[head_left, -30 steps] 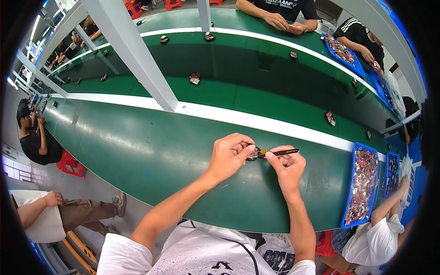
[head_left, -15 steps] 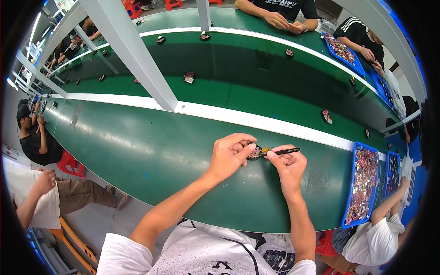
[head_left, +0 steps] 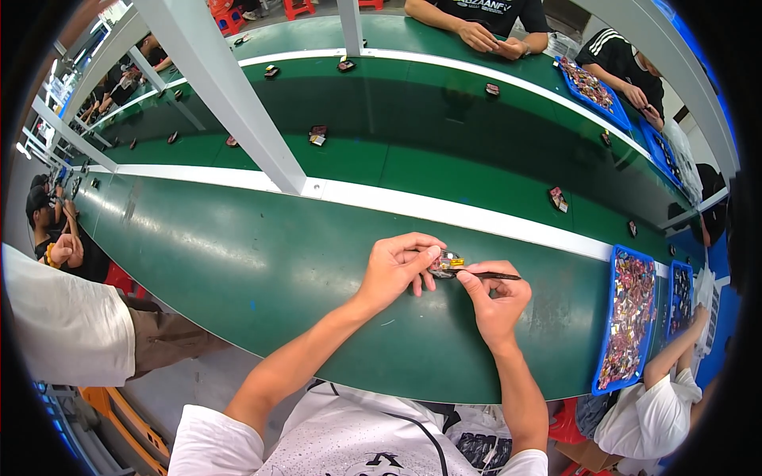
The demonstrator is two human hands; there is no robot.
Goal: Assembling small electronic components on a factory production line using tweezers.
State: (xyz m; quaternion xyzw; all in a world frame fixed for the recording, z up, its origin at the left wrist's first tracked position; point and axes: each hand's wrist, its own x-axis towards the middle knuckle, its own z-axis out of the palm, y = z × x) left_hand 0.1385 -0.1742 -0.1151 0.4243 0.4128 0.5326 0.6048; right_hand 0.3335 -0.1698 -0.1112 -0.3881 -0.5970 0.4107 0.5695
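My left hand (head_left: 398, 268) pinches a small part (head_left: 448, 260) with yellow and red bits just above the green table (head_left: 262, 270). Close beside it, my right hand (head_left: 496, 300) grips a thin black tool (head_left: 486, 275), held like a pen. The tool's tip meets the small part between my two hands. Both forearms come up from the lower edge over the table's near rim.
A blue tray (head_left: 629, 327) full of small parts lies to my right, with a second one (head_left: 681, 297) beyond it. A white frame post (head_left: 230, 95) slants across the belt. Small pieces (head_left: 558, 198) ride the far belt. People sit opposite, left and right.
A person in a white top at the left edge has moved closer into view. My hands stay together on the small part, almost unmoved.
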